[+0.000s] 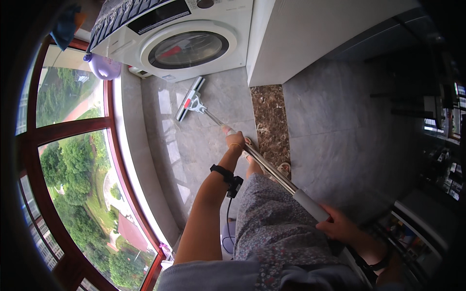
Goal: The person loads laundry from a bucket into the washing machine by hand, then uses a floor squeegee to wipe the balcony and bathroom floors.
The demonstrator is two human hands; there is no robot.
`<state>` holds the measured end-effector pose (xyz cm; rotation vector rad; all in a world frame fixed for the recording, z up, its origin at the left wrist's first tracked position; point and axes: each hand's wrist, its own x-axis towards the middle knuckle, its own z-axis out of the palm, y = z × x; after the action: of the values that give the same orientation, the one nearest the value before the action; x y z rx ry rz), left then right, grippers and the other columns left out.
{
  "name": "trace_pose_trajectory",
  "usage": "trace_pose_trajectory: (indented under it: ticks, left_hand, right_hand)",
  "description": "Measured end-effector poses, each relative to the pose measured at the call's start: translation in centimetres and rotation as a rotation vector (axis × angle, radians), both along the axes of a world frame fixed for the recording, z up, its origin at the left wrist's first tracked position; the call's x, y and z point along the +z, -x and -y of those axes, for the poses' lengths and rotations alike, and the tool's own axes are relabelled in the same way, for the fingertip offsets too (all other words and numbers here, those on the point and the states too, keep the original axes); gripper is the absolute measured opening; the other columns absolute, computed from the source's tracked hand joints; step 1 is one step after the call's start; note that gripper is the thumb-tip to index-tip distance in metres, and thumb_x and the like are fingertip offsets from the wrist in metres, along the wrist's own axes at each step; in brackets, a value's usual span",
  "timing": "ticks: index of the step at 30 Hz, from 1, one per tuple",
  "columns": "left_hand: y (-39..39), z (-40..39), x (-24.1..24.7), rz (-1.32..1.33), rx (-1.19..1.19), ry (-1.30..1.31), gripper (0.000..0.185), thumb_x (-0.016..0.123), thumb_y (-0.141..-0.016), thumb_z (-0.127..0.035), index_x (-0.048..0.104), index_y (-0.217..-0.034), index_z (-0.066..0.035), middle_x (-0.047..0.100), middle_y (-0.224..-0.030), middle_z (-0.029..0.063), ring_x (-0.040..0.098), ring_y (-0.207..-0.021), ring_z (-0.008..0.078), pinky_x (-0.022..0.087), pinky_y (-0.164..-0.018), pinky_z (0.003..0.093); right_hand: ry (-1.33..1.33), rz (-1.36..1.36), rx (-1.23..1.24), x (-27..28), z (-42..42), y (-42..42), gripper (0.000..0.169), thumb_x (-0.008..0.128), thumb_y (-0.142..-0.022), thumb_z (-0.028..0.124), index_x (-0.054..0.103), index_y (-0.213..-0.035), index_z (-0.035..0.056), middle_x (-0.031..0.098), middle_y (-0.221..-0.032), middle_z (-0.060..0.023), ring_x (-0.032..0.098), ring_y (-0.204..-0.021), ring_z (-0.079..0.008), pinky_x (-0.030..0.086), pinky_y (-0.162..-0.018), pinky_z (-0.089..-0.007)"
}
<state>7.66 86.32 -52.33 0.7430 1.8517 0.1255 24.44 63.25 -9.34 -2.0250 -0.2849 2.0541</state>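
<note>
A long-handled floor mop [272,168] slants across the view, with a flat, narrow head [190,100] on the grey tiles in front of the washing machine. The head has a pale bracket and a red patch. My left hand [236,140] is wrapped around the metal pole partway down, near a pale sleeve. Higher up, my right hand [335,222] holds the end of the light grey grip [311,204]. The underside of the mop head is hidden.
A white front-loading washing machine [240,43] stands ahead beside a white panel [291,40]. At left is a red-framed window [72,127] with a lilac jug [103,67] on its sill. A brown marble strip [271,120] crosses the tiled floor. My sandalled feet are below the pole.
</note>
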Motion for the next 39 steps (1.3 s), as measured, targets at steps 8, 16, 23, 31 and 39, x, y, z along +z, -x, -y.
trace_pose_trajectory:
  ticks: [8, 16, 23, 31, 39]
  left_hand:
    - [-5.8, 13.5, 6.5, 0.012, -0.647, 0.000, 0.052, 0.057, -0.071, -0.034, 0.051, -0.101, 0.008, 0.058, -0.097, 0.0234, 0.058, -0.089, 0.0325, 0.047, -0.074, 0.0364]
    - [-6.8, 30.5, 9.6, -0.113, -1.437, 0.035, 0.030, 0.050, -0.080, -0.029, 0.061, -0.097, -0.007, 0.062, -0.096, 0.0091, 0.060, -0.090, 0.0272, 0.046, -0.073, 0.0388]
    - [-5.3, 42.9, 7.1, -0.016, -0.535, 0.369, 0.035, 0.049, -0.080, -0.032, 0.059, -0.101, -0.006, 0.057, -0.107, 0.0129, 0.055, -0.098, 0.0278, 0.043, -0.081, 0.0409]
    - [-2.5, 38.4, 19.4, 0.333, -0.486, 0.404, 0.048, 0.054, -0.079, -0.033, 0.047, -0.112, 0.002, 0.055, -0.104, 0.0162, 0.057, -0.092, 0.0265, 0.048, -0.073, 0.0364]
    - [10.2, 22.6, 12.9, 0.380, 0.161, 0.268, 0.028, 0.052, -0.078, -0.033, 0.052, -0.080, -0.005, 0.052, -0.061, 0.0043, 0.055, -0.048, 0.0173, 0.047, -0.038, 0.0333]
  right_hand:
    - [0.194, -0.010, -0.184, 2.9, 15.2, 1.4, 0.059, 0.060, -0.078, 0.020, 0.035, -0.127, 0.0024, 0.054, -0.082, -0.0073, 0.052, -0.071, -0.0112, 0.043, -0.058, -0.0244]
    - [0.169, -0.070, -0.512, 4.5, 33.1, 3.4, 0.041, 0.057, -0.080, 0.014, 0.043, -0.117, 0.0033, 0.056, -0.077, -0.0064, 0.052, -0.059, -0.0102, 0.041, -0.048, -0.0236]
    - [0.469, -0.161, -0.471, 12.7, 36.4, 3.0, 0.040, 0.055, -0.084, 0.018, 0.038, -0.117, 0.0045, 0.041, -0.051, 0.0005, 0.034, -0.037, -0.0064, 0.025, -0.034, -0.0216]
    - [0.366, -0.134, -0.238, 16.4, 33.2, 0.2, 0.063, 0.061, -0.071, 0.004, 0.030, -0.126, 0.0013, 0.047, -0.058, -0.0031, 0.045, -0.044, -0.0087, 0.034, -0.039, -0.0243]
    - [-0.107, -0.038, 0.316, 4.8, 18.2, 2.5, 0.060, 0.063, -0.071, 0.012, 0.037, -0.124, 0.0008, 0.056, -0.080, -0.0074, 0.053, -0.067, -0.0122, 0.044, -0.062, -0.0260]
